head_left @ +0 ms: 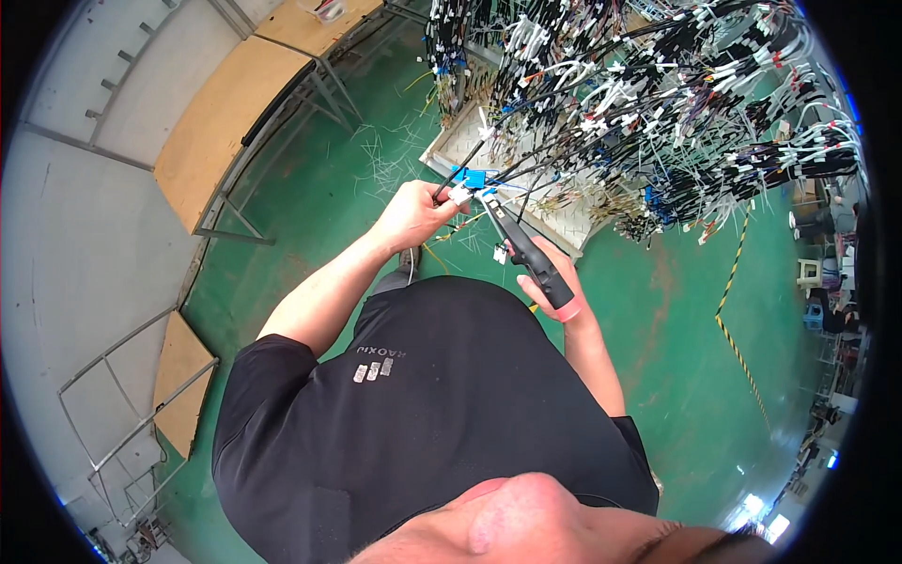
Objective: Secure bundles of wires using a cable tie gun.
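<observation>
A blue piece near bundled cables
Left hand pinches a white connector — right hand grips a black tool.

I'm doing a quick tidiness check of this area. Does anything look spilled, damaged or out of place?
Yes: thin pale strips lie loosely strewn over the green floor, left of the wire harnesses, looking like dropped scraps. Reddish scuffs also mark the floor to the right. The harnesses are too tangled to judge for damage.
</observation>
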`<state>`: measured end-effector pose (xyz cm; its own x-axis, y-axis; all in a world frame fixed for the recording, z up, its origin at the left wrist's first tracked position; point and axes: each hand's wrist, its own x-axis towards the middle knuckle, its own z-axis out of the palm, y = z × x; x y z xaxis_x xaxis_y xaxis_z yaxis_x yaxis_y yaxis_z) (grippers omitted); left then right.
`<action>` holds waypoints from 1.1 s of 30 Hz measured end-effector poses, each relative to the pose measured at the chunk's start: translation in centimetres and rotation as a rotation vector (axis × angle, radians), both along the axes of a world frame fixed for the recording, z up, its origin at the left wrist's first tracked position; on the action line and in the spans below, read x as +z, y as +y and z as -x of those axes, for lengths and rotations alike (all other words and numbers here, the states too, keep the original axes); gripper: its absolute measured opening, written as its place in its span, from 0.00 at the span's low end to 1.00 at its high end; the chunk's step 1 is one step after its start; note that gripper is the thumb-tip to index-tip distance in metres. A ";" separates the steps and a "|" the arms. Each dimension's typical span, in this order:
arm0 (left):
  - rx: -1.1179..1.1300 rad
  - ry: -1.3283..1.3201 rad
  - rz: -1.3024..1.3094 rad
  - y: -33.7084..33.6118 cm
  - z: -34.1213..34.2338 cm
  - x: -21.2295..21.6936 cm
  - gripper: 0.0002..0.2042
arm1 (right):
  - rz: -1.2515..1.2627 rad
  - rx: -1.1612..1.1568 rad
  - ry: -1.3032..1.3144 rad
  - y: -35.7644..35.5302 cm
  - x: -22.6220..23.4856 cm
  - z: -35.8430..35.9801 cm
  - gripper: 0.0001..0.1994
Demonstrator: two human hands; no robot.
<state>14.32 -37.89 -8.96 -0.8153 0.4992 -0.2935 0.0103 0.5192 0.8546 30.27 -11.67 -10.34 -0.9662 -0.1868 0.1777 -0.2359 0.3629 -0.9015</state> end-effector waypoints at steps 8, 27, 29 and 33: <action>0.008 0.055 0.017 0.7 -0.7 0.9 0.13 | -0.097 -0.052 -0.009 -0.7 0.6 -0.2 0.27; 0.020 0.468 -0.028 1.6 -1.6 -0.3 0.10 | -0.016 -0.264 -0.049 -2.5 -0.8 -0.9 0.10; 0.020 0.452 -0.042 1.6 -1.6 0.4 0.10 | -0.157 -0.287 -0.009 -2.0 -1.3 -0.9 0.08; 0.041 0.226 -0.001 1.6 -1.0 0.8 0.15 | -0.156 -0.120 0.129 -0.7 -0.2 -0.1 0.25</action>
